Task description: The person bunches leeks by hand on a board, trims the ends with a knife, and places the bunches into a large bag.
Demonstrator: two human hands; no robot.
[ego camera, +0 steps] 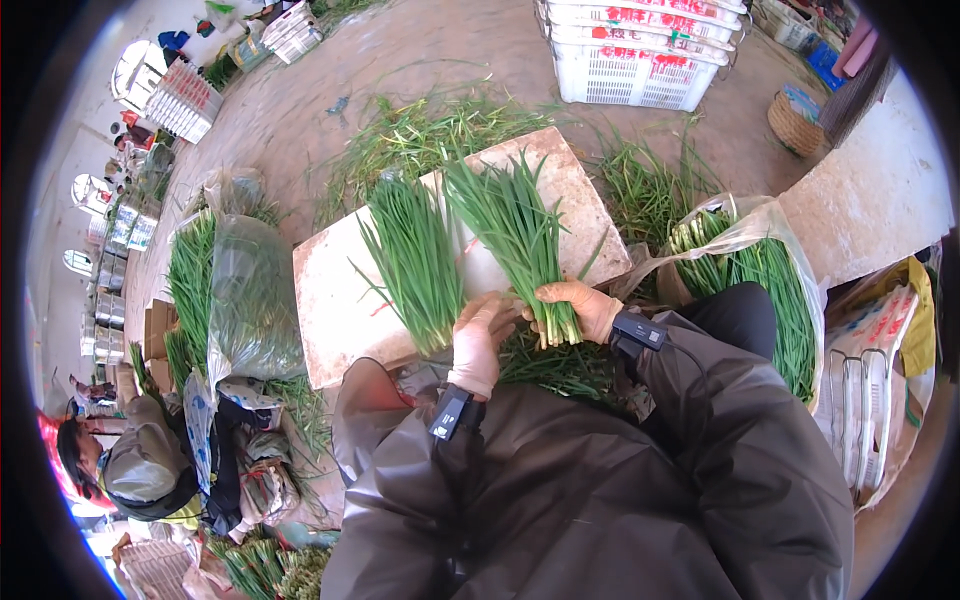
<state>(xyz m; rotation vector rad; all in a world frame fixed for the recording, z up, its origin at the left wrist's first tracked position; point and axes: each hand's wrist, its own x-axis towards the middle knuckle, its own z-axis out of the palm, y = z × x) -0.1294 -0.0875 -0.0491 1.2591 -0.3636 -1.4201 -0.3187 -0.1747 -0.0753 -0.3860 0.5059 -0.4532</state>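
Note:
My right hand (577, 304), in a thin pale glove, grips a bunch of garlic chives (510, 225) near the cut stem ends. Its leaves fan away from me over a stained white board (341, 300). My left hand (478, 337), gloved too, is beside the stem ends of a second chive bunch (412, 255), which lies on the board. Its fingers point toward the held bunch; its palm is hidden, so I cannot see whether it holds anything. Thin red strips show on the board beside the lying bunch.
Clear plastic bags of chives (255, 300) stand at left, with another bag (780, 300) at right. Loose leaves (442, 135) litter the floor beyond the board. Stacked white crates (637, 67) stand ahead. A seated person (142, 457) is at left.

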